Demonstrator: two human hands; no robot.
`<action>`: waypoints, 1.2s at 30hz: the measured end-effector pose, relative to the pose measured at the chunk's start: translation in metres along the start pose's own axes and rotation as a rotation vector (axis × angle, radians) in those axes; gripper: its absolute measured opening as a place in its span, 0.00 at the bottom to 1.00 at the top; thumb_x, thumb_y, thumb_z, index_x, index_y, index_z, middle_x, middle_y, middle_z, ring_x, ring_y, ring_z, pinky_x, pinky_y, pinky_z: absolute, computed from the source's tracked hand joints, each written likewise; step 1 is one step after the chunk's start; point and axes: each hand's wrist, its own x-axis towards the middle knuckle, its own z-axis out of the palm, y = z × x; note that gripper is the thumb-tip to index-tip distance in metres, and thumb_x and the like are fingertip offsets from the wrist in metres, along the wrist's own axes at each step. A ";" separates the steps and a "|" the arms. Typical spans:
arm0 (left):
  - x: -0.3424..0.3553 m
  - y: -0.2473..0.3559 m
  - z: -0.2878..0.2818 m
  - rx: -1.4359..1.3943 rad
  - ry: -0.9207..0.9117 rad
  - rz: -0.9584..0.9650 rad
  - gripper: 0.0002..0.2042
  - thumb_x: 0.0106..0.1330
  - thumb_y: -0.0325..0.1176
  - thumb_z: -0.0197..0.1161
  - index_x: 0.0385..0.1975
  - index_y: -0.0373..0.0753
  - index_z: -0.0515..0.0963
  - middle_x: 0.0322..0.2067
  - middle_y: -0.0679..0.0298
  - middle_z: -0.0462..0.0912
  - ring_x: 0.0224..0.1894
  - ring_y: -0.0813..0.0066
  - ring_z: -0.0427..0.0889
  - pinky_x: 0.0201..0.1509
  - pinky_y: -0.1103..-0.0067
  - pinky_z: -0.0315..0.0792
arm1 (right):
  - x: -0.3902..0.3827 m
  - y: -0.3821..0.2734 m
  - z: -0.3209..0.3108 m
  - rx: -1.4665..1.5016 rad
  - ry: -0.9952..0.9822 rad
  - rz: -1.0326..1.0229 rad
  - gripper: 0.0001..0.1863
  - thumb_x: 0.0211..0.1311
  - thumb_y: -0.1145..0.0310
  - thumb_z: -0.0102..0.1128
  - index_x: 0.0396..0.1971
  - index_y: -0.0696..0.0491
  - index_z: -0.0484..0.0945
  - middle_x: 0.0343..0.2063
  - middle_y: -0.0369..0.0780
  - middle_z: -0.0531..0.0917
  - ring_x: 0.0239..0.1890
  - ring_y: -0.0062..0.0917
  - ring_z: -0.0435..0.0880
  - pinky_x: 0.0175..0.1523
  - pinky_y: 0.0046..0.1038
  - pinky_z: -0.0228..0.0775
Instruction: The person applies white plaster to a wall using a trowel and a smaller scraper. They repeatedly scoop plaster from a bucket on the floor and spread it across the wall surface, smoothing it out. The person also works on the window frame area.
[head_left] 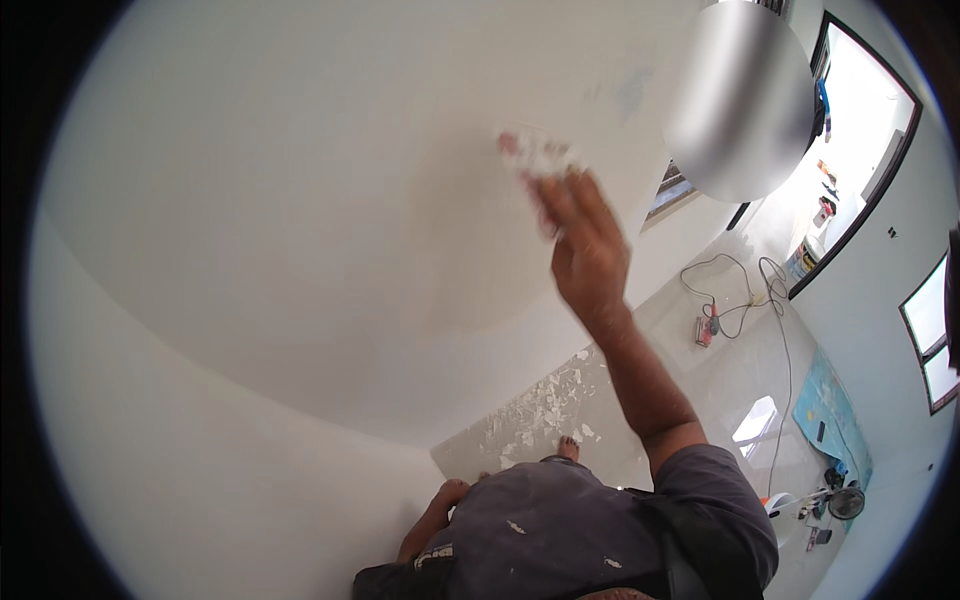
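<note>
My right hand [588,250] is raised against the white wall [330,200]. Its fingers are bent over a flat pad [540,155], dusty white with reddish patches and smeared by motion, which lies at the wall surface. A beige-grey damp-looking or shaded patch [470,240] shows on the wall beside it. Down at my left side, my left hand [452,492] hangs near the wall's lower corner, next to my dark, paint-flecked shirt. Its fingers are mostly hidden, so I cannot see whether it holds anything.
White flakes [545,395] litter the floor along the wall. A red power tool [705,330] lies farther right, its grey cable [735,262] looped around. Blue sheeting [825,400] and a fan [845,502] are at the right. A bucket [803,258] stands by the dark-framed doorway [905,140].
</note>
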 end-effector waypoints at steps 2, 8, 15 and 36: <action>-0.008 0.007 -0.004 -0.104 0.002 -0.135 0.21 0.53 0.48 0.68 0.38 0.36 0.85 0.39 0.53 0.87 0.42 0.63 0.86 0.47 0.69 0.77 | 0.055 0.025 -0.015 -0.073 0.063 -0.065 0.28 0.54 0.85 0.55 0.57 0.49 0.78 0.56 0.47 0.79 0.63 0.44 0.74 0.64 0.39 0.71; -0.022 0.027 -0.015 -0.186 0.023 -0.158 0.19 0.55 0.45 0.65 0.38 0.35 0.85 0.39 0.52 0.87 0.42 0.64 0.86 0.47 0.70 0.77 | 0.131 0.050 -0.007 -0.275 -0.042 -0.299 0.21 0.72 0.74 0.46 0.63 0.47 0.72 0.63 0.42 0.74 0.67 0.37 0.69 0.70 0.39 0.63; 0.006 0.009 -0.018 -0.119 0.028 -0.148 0.20 0.55 0.45 0.64 0.38 0.34 0.84 0.39 0.51 0.87 0.41 0.64 0.86 0.47 0.70 0.78 | 0.088 0.051 0.046 -0.232 -0.028 -0.348 0.29 0.57 0.77 0.63 0.59 0.36 0.76 0.60 0.33 0.77 0.67 0.32 0.70 0.67 0.37 0.69; -0.012 0.003 -0.027 -0.214 0.076 -0.025 0.14 0.52 0.44 0.66 0.26 0.38 0.85 0.27 0.59 0.86 0.30 0.71 0.84 0.36 0.71 0.77 | -0.075 0.054 0.096 -0.097 -0.284 -0.055 0.30 0.52 0.77 0.68 0.57 0.38 0.78 0.58 0.35 0.78 0.67 0.36 0.68 0.67 0.44 0.65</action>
